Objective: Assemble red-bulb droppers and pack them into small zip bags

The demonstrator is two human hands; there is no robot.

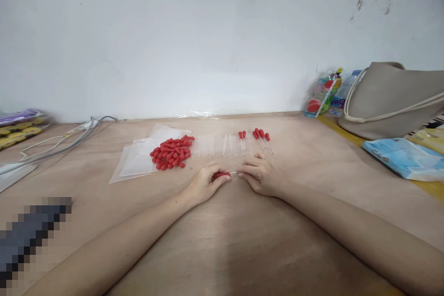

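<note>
Between the fingers of my left hand (207, 182) is a red rubber bulb (222, 175). My right hand (259, 175) pinches a thin clear glass tube (233, 173), whose end meets the bulb's mouth; how deep it sits inside I cannot tell. Beyond my left hand lies a pile of red rubber bulbs (169, 153) on clear plastic bags. A row of clear glass tubes (215, 145) stretches to the right of the pile. Past my right hand rest several droppers with red bulbs fitted (262, 135), and two more red bulbs (242, 134) top tubes at the row's right end.
Flat plastic bags (130, 162) lie under the pile. Cables (69, 141) and a pixelated dark object (31, 236) are at left. On the right stand a grey bag (391, 97), bottles (321, 95) and a blue packet (402, 157). A white wall (208, 41) closes the back.
</note>
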